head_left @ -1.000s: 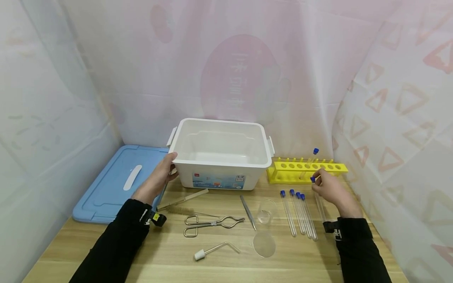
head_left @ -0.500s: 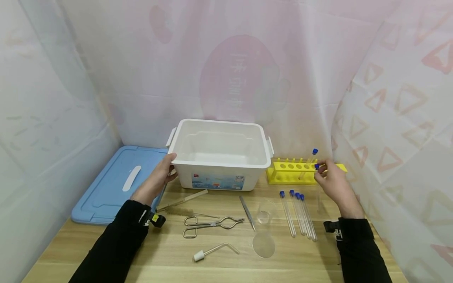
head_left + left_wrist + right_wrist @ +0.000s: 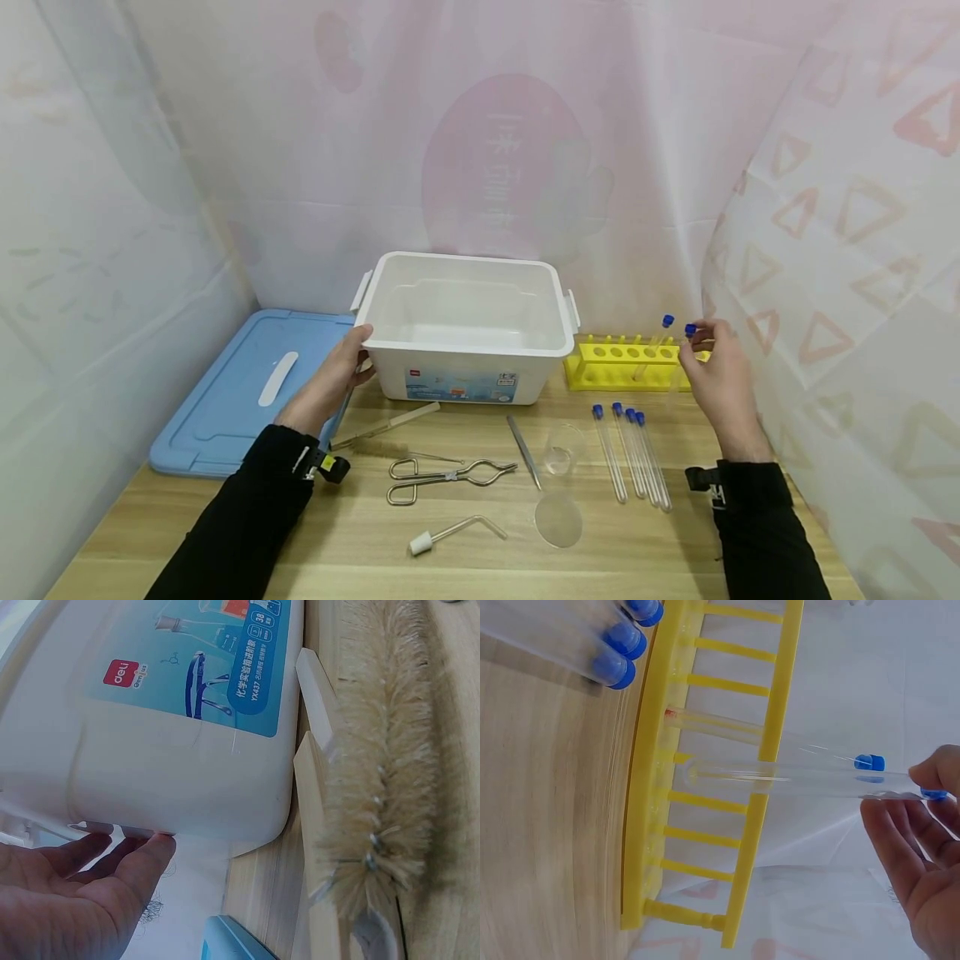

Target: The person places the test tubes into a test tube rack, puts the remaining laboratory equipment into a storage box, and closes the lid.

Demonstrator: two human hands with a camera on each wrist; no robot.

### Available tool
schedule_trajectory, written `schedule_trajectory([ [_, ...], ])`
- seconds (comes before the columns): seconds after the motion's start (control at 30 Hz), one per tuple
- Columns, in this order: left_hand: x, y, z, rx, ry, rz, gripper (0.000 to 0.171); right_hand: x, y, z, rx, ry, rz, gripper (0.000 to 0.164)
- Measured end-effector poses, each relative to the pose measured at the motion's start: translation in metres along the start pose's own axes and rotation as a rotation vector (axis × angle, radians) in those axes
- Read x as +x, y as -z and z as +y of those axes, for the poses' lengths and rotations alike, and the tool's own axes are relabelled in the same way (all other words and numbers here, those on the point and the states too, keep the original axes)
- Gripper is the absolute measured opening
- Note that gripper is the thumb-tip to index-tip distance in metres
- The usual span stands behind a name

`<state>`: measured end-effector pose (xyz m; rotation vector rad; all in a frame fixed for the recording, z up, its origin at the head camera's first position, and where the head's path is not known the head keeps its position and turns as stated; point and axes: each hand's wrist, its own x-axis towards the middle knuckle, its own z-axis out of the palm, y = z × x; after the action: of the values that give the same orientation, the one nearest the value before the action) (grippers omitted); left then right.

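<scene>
My right hand [image 3: 723, 375] pinches a blue-capped test tube [image 3: 817, 780] by its cap end. The tube crosses the upper bar of the yellow test tube rack [image 3: 600, 354]; I cannot tell whether it sits in a hole or in front. Another capped test tube [image 3: 727, 729] leans in the rack beside it. At the left front corner of the white plastic box [image 3: 465, 358], my left hand [image 3: 333, 375] holds on by the rim with bent fingers. In the left wrist view its fingertips [image 3: 161, 844] touch the box's side wall.
Several capped test tubes [image 3: 633, 458] lie before the rack. Tweezers [image 3: 525, 450], a glass beaker [image 3: 564, 450], a round glass [image 3: 558, 519], crucible tongs [image 3: 450, 476], a bent glass tube with white stopper [image 3: 450, 535] and a bottle brush [image 3: 382, 750] are nearby. A blue lid [image 3: 225, 400] lies left.
My right hand has lifted its test tube from in front of the rack, bringing it up and right to the rack's right part. The left hand stays on the box.
</scene>
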<state>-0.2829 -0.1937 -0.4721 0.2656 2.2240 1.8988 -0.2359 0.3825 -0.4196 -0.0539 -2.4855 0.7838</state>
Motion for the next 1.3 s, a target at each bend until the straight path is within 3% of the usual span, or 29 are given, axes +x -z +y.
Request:
schedule_trajectory([
  [0.43,-0.001,0.002,0.000,-0.012,-0.005,-0.010,0.090,0.001,-0.001,-0.005,0.129,0.026,0.221,0.036],
  [0.67,0.000,0.001,-0.001,-0.006,0.000,0.002,0.088,0.000,0.001,-0.007,0.178,-0.001,0.312,0.034],
  [0.97,0.000,0.001,0.001,-0.006,0.004,0.005,0.088,0.002,-0.003,-0.006,0.198,-0.066,0.348,0.035],
  [1.3,0.000,-0.001,0.000,0.003,0.003,0.014,0.088,0.010,-0.012,-0.003,0.301,-0.087,0.346,0.035],
])
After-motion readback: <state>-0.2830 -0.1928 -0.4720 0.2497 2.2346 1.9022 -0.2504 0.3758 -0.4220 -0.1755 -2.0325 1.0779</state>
